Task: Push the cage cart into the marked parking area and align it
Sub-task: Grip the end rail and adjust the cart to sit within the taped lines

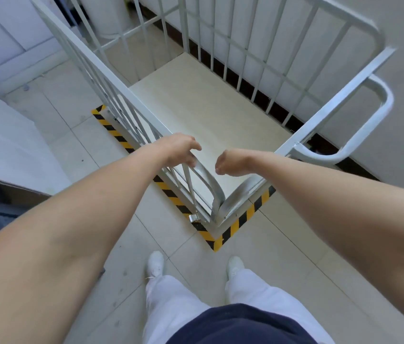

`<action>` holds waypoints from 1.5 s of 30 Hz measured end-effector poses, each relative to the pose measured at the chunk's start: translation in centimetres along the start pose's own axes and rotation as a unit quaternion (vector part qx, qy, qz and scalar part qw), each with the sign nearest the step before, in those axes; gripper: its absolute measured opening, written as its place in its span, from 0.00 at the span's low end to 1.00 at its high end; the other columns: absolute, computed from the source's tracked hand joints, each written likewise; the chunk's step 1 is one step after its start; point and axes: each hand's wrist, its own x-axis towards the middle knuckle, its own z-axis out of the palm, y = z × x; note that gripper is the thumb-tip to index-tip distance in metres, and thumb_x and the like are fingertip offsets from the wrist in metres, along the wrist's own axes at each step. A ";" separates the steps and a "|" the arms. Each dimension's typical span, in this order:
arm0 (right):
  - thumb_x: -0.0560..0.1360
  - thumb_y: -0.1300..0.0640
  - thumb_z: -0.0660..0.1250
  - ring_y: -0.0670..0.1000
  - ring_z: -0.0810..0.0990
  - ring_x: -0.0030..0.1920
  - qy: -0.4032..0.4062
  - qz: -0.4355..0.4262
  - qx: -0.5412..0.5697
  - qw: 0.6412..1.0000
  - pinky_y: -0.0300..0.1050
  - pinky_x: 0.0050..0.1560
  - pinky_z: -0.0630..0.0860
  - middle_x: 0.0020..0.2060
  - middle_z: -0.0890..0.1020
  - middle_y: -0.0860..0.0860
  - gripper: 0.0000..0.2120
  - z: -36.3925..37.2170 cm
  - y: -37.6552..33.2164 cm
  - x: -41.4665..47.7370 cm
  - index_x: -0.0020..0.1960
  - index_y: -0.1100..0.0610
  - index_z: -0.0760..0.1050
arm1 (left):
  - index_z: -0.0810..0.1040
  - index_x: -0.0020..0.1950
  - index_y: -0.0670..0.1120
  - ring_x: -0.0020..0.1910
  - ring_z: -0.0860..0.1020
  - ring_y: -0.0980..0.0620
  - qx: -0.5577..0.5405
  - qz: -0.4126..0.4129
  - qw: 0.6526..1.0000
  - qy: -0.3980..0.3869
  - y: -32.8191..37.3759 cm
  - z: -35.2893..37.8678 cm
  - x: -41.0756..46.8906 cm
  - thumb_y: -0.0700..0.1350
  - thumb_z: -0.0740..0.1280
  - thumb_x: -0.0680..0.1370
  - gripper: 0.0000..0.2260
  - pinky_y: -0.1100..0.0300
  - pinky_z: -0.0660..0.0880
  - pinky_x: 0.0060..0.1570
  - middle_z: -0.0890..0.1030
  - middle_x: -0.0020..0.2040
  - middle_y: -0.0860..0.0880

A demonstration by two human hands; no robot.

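A white metal cage cart point(131, 95) with barred sides and a cream floor panel stands against the wall, seen from above. Yellow-and-black striped tape point(243, 217) marks an L-shaped corner on the floor; the cart's near corner sits just inside it. My left hand point(183, 150) rests on the top rail of the cart's left side at its rounded near corner, fingers loosely curled over the rail. My right hand point(230, 161) hovers just right of that corner with fingers curled in, holding nothing. A curved handle bar point(382, 112) juts out at the right.
A grey-white wall with a dark skirting point(354, 165) runs behind the cart on the right. A white cabinet or counter point(2, 135) stands at the left. My feet in white shoes point(155, 264) stand on pale floor tiles close to the tape corner.
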 end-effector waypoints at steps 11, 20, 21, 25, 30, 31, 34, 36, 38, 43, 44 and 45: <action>0.81 0.46 0.54 0.58 0.77 0.55 0.153 0.155 0.243 0.945 0.47 0.53 0.72 0.55 0.80 0.58 0.22 2.6 -8.0 2.7 0.61 0.62 0.75 | 0.70 0.67 0.48 0.64 0.70 0.43 0.111 0.151 0.982 -0.037 -8.5 -3.4 1.8 0.51 0.65 0.77 0.20 0.46 0.69 0.62 0.73 0.64 0.47; 0.83 0.54 0.50 0.56 0.72 0.43 0.175 0.257 0.321 0.894 0.44 0.41 0.66 0.39 0.73 0.55 0.14 6.2 -7.8 2.0 0.47 0.62 0.68 | 0.77 0.47 0.44 0.47 0.76 0.41 0.123 0.194 0.973 -0.002 -9.5 -3.6 3.7 0.42 0.64 0.77 0.04 0.53 0.72 0.46 0.79 0.49 0.42; 0.83 0.55 0.49 0.55 0.70 0.40 0.183 0.270 0.333 0.885 0.44 0.37 0.65 0.36 0.71 0.54 0.14 6.5 -7.7 1.9 0.44 0.61 0.67 | 0.77 0.46 0.44 0.46 0.76 0.41 0.130 0.197 0.972 0.004 -9.4 -3.6 3.8 0.42 0.63 0.76 0.04 0.53 0.73 0.46 0.80 0.49 0.41; 0.82 0.49 0.51 0.54 0.70 0.40 0.215 0.277 0.382 0.855 0.45 0.36 0.67 0.34 0.71 0.52 0.20 7.3 -7.8 1.9 0.37 0.59 0.68 | 0.77 0.44 0.50 0.41 0.70 0.45 0.135 0.209 0.969 -0.007 -9.6 -3.7 4.4 0.42 0.64 0.76 0.04 0.55 0.71 0.44 0.78 0.44 0.43; 0.81 0.45 0.51 0.52 0.69 0.35 0.227 0.308 0.409 0.828 0.44 0.35 0.64 0.31 0.68 0.51 0.23 6.8 -8.7 3.2 0.32 0.56 0.63 | 0.75 0.39 0.41 0.36 0.66 0.45 0.129 0.244 0.958 -0.073 -9.8 -4.7 5.6 0.45 0.65 0.76 0.09 0.57 0.64 0.37 0.71 0.34 0.46; 0.81 0.45 0.50 0.51 0.68 0.35 0.229 0.313 0.420 0.821 0.44 0.38 0.64 0.31 0.68 0.50 0.22 6.7 -8.9 3.4 0.32 0.54 0.62 | 0.74 0.37 0.42 0.36 0.66 0.45 0.135 0.249 0.956 -0.080 -9.8 -4.9 5.6 0.45 0.65 0.76 0.10 0.58 0.64 0.36 0.69 0.32 0.47; 0.81 0.46 0.50 0.52 0.69 0.41 0.218 0.315 0.450 0.807 0.44 0.48 0.64 0.33 0.68 0.49 0.20 6.5 -9.2 3.7 0.34 0.53 0.63 | 0.70 0.33 0.45 0.35 0.65 0.45 0.137 0.254 0.953 -0.096 -9.7 -5.1 5.8 0.45 0.65 0.76 0.12 0.57 0.62 0.35 0.67 0.30 0.48; 0.81 0.45 0.50 0.53 0.70 0.48 0.213 0.311 0.455 0.807 0.46 0.53 0.67 0.42 0.72 0.52 0.18 6.4 -9.0 3.6 0.42 0.56 0.67 | 0.70 0.34 0.44 0.35 0.64 0.45 0.127 0.252 0.954 -0.097 -9.8 -5.0 5.9 0.44 0.66 0.76 0.12 0.57 0.60 0.33 0.66 0.31 0.47; 0.81 0.45 0.50 0.52 0.70 0.49 0.210 0.300 0.451 0.814 0.47 0.56 0.67 0.47 0.72 0.53 0.16 6.6 -8.7 3.7 0.45 0.55 0.68 | 0.69 0.33 0.43 0.35 0.62 0.46 0.107 0.251 0.957 -0.096 -10.1 -4.7 6.2 0.44 0.66 0.76 0.13 0.57 0.59 0.32 0.65 0.31 0.47; 0.83 0.50 0.49 0.54 0.72 0.48 0.230 0.295 0.433 0.820 0.44 0.51 0.65 0.44 0.72 0.54 0.16 6.9 -8.9 3.7 0.43 0.56 0.69 | 0.76 0.41 0.40 0.38 0.65 0.46 0.077 0.245 0.963 -0.077 -10.4 -4.0 6.2 0.44 0.66 0.76 0.08 0.57 0.63 0.40 0.70 0.37 0.44; 0.83 0.52 0.49 0.56 0.73 0.51 0.230 0.296 0.432 0.820 0.44 0.53 0.67 0.46 0.73 0.54 0.16 6.8 -9.1 3.7 0.50 0.58 0.72 | 0.78 0.44 0.39 0.38 0.65 0.46 0.071 0.241 0.965 -0.073 -10.4 -4.0 6.2 0.44 0.66 0.76 0.09 0.57 0.64 0.40 0.71 0.38 0.44; 0.83 0.56 0.48 0.57 0.74 0.55 0.229 0.299 0.439 0.815 0.46 0.55 0.69 0.48 0.73 0.55 0.16 6.5 -9.2 3.7 0.56 0.60 0.72 | 0.78 0.45 0.38 0.38 0.66 0.45 0.065 0.237 0.967 -0.070 -10.5 -4.0 6.2 0.44 0.66 0.76 0.09 0.57 0.64 0.40 0.71 0.38 0.43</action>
